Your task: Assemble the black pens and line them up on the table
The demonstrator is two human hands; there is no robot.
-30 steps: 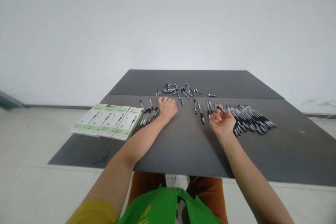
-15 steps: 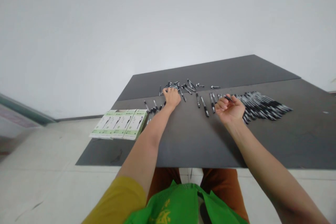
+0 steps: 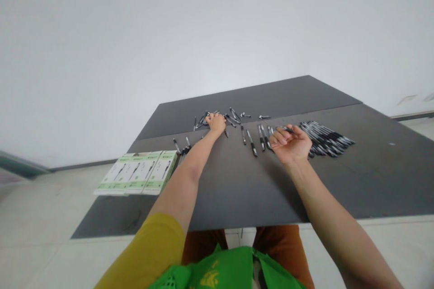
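My left hand (image 3: 216, 123) reaches into a loose pile of pens and small pen parts (image 3: 202, 122) at the far side of the table. Its fingers curl down among them, and what they hold, if anything, is hidden. Palm up, my right hand (image 3: 290, 145) pinches a dark pen (image 3: 288, 129) between thumb and fingers. Right beside it lies a dense row of clear-barrelled pens with black grips (image 3: 327, 140). Between the two hands, separate pens (image 3: 252, 142) lie slanted on the dark table.
Flat white-and-green pen boxes (image 3: 135, 171) lie side by side at the table's left edge, with a few pens (image 3: 186, 149) next to them, partly behind my left forearm. The grey table (image 3: 233, 189) has a seam across it. A white wall (image 3: 217, 31) stands behind.
The camera view has shifted, so the table and boxes sit lower and further left. My left hand stays in the pile; my right hand still holds the pen beside the row.
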